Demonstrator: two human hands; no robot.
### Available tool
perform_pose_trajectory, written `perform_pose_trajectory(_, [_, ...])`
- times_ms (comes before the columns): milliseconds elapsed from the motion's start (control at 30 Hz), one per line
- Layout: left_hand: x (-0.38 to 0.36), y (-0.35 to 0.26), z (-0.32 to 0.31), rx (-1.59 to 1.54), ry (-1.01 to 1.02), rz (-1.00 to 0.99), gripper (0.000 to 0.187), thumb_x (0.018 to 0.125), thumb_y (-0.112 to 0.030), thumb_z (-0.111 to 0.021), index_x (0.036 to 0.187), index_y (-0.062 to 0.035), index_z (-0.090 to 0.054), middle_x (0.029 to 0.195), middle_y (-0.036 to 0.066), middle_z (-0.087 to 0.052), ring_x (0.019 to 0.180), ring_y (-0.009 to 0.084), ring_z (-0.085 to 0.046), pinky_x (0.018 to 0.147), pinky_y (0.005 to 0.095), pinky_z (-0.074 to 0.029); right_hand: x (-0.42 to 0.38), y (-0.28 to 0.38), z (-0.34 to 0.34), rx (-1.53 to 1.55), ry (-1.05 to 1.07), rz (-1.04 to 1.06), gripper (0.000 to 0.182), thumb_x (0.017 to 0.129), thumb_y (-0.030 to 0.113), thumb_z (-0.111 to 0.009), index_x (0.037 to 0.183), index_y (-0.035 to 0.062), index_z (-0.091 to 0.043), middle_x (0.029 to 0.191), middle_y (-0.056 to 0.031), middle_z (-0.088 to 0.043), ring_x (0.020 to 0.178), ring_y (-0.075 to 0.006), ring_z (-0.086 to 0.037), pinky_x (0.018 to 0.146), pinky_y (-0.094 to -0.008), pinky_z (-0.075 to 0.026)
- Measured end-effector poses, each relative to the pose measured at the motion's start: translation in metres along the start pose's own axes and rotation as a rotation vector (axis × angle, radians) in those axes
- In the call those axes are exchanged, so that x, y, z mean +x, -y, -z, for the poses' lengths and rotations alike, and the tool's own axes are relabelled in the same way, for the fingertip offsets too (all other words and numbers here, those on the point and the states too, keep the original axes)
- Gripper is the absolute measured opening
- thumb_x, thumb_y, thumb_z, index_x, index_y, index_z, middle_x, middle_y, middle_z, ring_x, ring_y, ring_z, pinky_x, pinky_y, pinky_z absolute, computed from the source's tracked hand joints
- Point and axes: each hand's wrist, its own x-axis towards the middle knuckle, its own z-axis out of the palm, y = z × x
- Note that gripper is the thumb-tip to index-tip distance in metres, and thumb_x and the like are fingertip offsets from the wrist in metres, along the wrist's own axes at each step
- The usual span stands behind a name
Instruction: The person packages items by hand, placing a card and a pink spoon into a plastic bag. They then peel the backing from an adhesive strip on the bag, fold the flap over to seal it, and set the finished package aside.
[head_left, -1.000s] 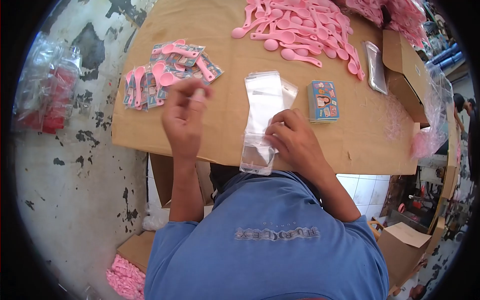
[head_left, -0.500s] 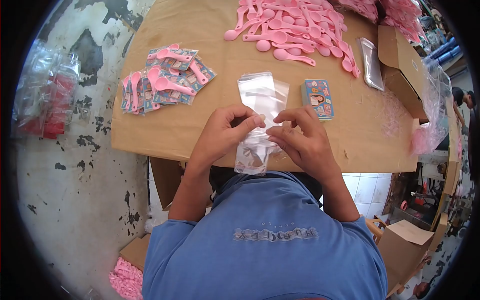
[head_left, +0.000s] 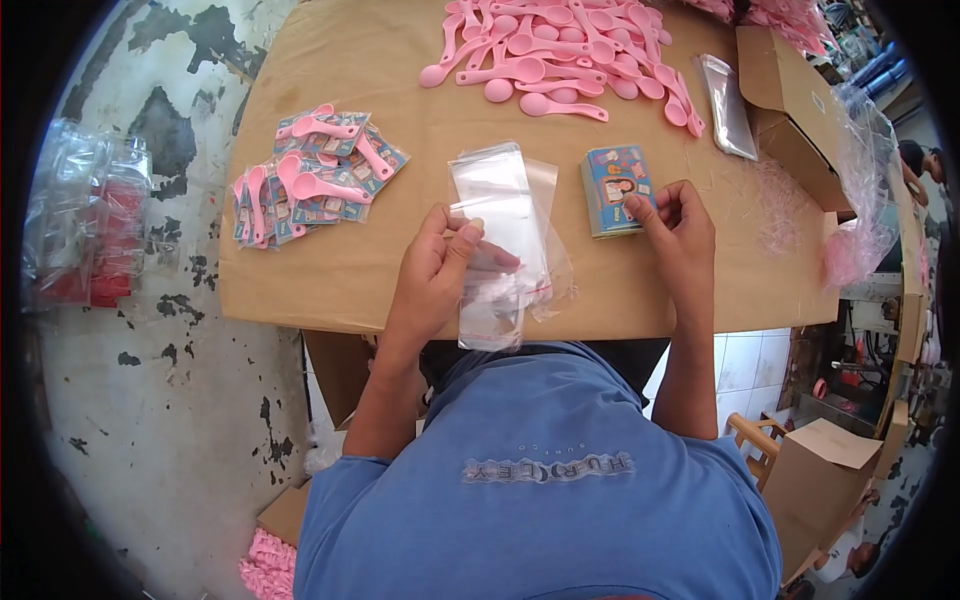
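My left hand (head_left: 440,265) is closed on a clear plastic bag (head_left: 492,315), thumb on top and some fingers showing through the film. Under and behind it lie more clear bags (head_left: 505,190) in a loose stack. My right hand (head_left: 675,235) touches the lower right corner of a stack of blue printed cards (head_left: 615,180), thumb on the top card and fingers bent at the side. Left of the bags are packed cards with pink spoons (head_left: 310,190). Loose pink spoons (head_left: 560,60) are heaped at the far side.
The table (head_left: 400,290) has brown paper on it. A pack of clear film (head_left: 728,105) lies beside an open cardboard box (head_left: 790,120) at the right. Clear and red bags (head_left: 110,220) are at the far left. Another person (head_left: 915,165) shows at the right edge.
My right hand has left the clear bags and moved right to the card stack. My left hand has shifted left, with a bag in its fingers.
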Motion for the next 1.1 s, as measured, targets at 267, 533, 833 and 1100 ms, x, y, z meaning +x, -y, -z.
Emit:
perform_pose_trajectory(267, [-0.007,-0.008,0.005,-0.184,0.100,-0.019,0.020,0.113,-0.023,-0.049,0.119,-0.0037,-0.050,0.117,0.022,-0.074,0.116,0.0263,-0.071,0.096,0.0362,-0.057,0.004,-0.002,-0.001,0.054,-0.171,0.117,0.026,0.103,0.024,-0.069,0.100,-0.0015,-0.070,0.080,0.0000,-0.063,0.070,-0.0062,-0.049,0.062,-0.0257,-0.040])
perform_pose_trajectory(533, [-0.003,-0.020,0.011,-0.156,-0.043,-0.155,0.030,0.108,-0.018,-0.059,0.133,-0.0033,-0.052,0.115,0.022,-0.076,0.110,0.0277,-0.074,0.090,0.0344,-0.057,-0.038,0.041,-0.021,0.476,0.132,0.097,0.016,0.108,0.017,-0.061,0.107,0.0003,-0.063,0.084,0.0032,-0.061,0.069,-0.0040,-0.055,0.060,-0.0214,-0.043])
perform_pose_trajectory(833, [0.000,-0.007,0.002,-0.220,-0.228,-0.204,0.034,0.105,-0.017,-0.066,0.133,0.0012,-0.058,0.114,0.017,-0.076,0.107,0.0235,-0.075,0.088,0.0309,-0.058,-0.051,0.058,-0.055,0.363,0.512,-0.031,0.017,0.112,0.019,-0.051,0.108,0.0025,-0.050,0.073,-0.0020,-0.057,0.052,-0.0087,-0.050,0.049,-0.0285,-0.043])
perform_pose_trajectory(1100, [0.010,-0.016,-0.004,-0.574,-0.435,-0.369,0.034,0.107,-0.014,-0.058,0.139,-0.0016,-0.057,0.136,0.020,-0.066,0.127,0.0280,-0.065,0.099,0.0337,-0.059,-0.054,0.049,-0.063,0.525,0.403,0.102,0.018,0.107,0.015,-0.059,0.115,-0.0009,-0.061,0.087,-0.0060,-0.070,0.078,-0.0073,-0.067,0.067,-0.0248,-0.051])
